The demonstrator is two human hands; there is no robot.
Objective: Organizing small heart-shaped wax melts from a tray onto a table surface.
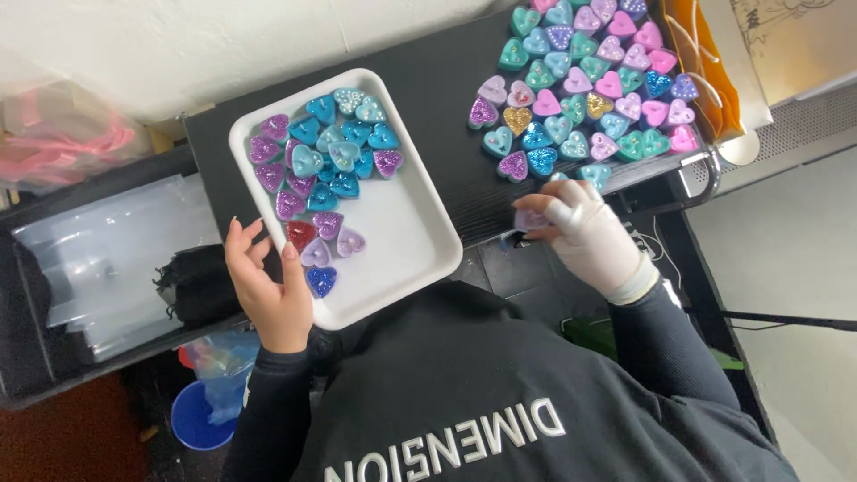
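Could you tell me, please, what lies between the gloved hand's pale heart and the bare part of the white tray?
Nothing visible: right hand holds the pale heart just beside the white tray, with only bare black table between.

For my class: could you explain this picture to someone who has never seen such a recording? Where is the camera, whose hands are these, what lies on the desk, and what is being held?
There is one picture, taken by a camera worn on a person's head, looking down at their own two hands. No machine is involved.

The left hand is bare and rests at the edge of a white tray, which holds a cluster of glittery heart pieces in blue, purple and red. The right hand wears a white glove and pinches one pale purple heart between its fingertips.

Tray and hands are over a black desk. Beyond the right hand lies a bigger group of loose hearts, pink, teal, purple and gold, directly on the desk.
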